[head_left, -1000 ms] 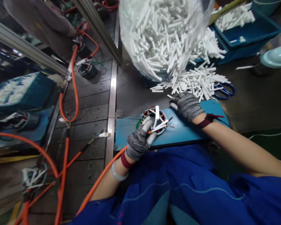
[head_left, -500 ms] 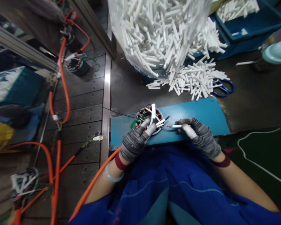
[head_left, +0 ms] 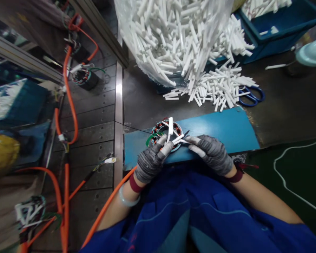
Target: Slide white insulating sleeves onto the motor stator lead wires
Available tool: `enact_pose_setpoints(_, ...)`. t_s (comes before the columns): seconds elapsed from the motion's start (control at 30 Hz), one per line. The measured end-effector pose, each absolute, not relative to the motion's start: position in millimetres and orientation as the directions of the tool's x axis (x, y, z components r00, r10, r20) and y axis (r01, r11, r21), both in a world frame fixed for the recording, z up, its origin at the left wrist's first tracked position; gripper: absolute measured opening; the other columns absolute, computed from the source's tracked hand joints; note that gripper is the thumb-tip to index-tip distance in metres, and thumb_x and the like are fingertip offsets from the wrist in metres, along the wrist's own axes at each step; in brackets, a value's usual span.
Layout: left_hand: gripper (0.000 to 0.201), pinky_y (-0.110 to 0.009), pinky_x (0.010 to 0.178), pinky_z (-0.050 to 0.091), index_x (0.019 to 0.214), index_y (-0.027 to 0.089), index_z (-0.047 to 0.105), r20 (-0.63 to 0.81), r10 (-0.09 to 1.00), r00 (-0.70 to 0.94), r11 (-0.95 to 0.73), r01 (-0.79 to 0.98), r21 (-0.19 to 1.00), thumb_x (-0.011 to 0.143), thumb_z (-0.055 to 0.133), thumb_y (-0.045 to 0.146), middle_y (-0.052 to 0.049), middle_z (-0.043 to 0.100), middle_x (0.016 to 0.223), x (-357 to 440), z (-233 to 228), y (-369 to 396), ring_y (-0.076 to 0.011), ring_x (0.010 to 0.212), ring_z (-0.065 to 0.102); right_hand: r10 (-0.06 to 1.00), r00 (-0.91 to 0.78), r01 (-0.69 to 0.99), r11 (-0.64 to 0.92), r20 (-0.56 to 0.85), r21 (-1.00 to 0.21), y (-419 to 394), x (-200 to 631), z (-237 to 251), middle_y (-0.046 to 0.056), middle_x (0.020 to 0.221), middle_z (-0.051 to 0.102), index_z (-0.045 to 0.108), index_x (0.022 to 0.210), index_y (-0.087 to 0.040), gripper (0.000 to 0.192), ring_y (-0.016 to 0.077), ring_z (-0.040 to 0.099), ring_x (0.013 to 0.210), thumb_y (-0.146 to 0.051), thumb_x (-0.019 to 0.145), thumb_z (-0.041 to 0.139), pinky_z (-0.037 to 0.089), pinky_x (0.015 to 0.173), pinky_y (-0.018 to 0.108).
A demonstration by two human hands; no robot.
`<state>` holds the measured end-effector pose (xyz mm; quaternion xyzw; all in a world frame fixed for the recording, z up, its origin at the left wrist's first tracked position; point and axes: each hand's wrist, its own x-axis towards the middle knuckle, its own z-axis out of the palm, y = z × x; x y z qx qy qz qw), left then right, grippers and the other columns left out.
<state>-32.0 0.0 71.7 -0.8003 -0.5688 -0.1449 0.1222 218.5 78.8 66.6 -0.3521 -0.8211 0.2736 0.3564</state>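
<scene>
A motor stator, a ring of dark core with orange-red windings, lies on the blue board. My left hand, in a grey knit glove with whitish fingertips, pinches wire leads at the ring's near side. White sleeves cover leads beside those fingertips, and another white sleeve stands up over the ring. My right hand, gloved alike, is closed at the fingertips on a thin white sleeve close to the stator's right edge. Its far end is hidden by the fingers.
A clear bag of white sleeves stands behind, with a loose pile spilling beside it. Blue scissors lie right of the pile. An orange cable passes my left arm. More stators sit along the slatted conveyor.
My right hand has moved left toward the stator, bringing the white sleeve along the wire up to the other leads. My left hand stays nearly in place.
</scene>
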Motion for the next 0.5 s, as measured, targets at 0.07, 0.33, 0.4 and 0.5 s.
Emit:
enact_pose_setpoints(0.07, 0.040, -0.027, 0.057, 0.051, 0.133, 0.033, 0.073, 0.321, 0.892, 0.318, -0.313, 0.947, -0.070, 0.100, 0.057, 0.016, -0.008, 0.071, 0.140, -33, 74, -1, -0.0189, 0.073, 0.075, 0.724, -0.558, 0.455, 0.676, 0.406, -0.580, 80, 208, 69, 0.009, 0.106, 0.081, 0.074, 0.124, -0.019, 0.030, 0.0205, 0.075, 0.092, -0.029, 0.107, 0.052, 0.060, 0.086, 0.034)
enact_pose_setpoints(0.33, 0.056, -0.032, 0.058, 0.053, 0.147, 0.037, 0.063, 0.040, 0.921, 0.388, -0.376, 0.910, -0.176, 0.100, 0.049, 0.012, -0.007, 0.063, 0.150, -26, 101, 8, -0.0227, 0.078, 0.075, 0.825, -0.526, 0.437, 0.469, 0.205, -0.768, 88, 204, 80, 0.007, 0.087, 0.079, 0.079, 0.104, -0.018, 0.034, 0.0189, 0.070, 0.076, -0.042, 0.105, 0.055, 0.055, 0.075, 0.032)
enact_pose_setpoints(0.4, 0.056, -0.032, 0.060, 0.054, 0.147, 0.038, 0.062, 0.018, 0.926, 0.377, -0.369, 0.914, -0.168, 0.100, 0.048, 0.012, -0.006, 0.064, 0.149, -26, 104, 11, -0.0229, 0.080, 0.075, 0.807, -0.587, 0.308, 0.294, 0.062, -0.905, 93, 208, 80, 0.002, 0.079, 0.077, 0.077, 0.102, -0.019, 0.034, 0.0150, 0.068, 0.069, -0.045, 0.105, 0.055, 0.054, 0.068, 0.027)
enact_pose_setpoints(0.5, 0.056, -0.033, 0.060, 0.053, 0.149, 0.041, 0.060, -0.020, 0.940, 0.341, -0.340, 0.930, -0.139, 0.102, 0.049, 0.013, -0.005, 0.066, 0.147, -25, 102, 12, -0.0226, 0.078, 0.074, 0.819, -0.572, 0.360, 0.298, 0.043, -0.884, 98, 207, 79, 0.002, 0.081, 0.077, 0.077, 0.102, -0.019, 0.035, 0.0137, 0.068, 0.069, -0.044, 0.106, 0.053, 0.055, 0.067, 0.025)
